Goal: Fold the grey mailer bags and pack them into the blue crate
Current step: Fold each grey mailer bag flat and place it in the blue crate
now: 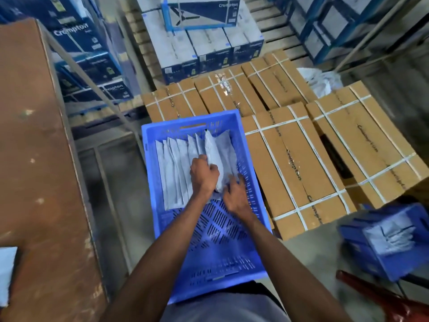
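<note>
Inside the blue perforated plastic crate [210, 240], at its far end, the left hand [204, 174] grips a folded grey plastic mailer bag [214, 156], while the right hand [235, 196] rests flat beside it, fingers straight.

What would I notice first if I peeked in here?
The bright blue crate in the middle, with a row of folded grey mailer bags at its far end. The left hand grips one bag while the right hand touches it. Strapped brown cartons lie right of the crate.
</note>
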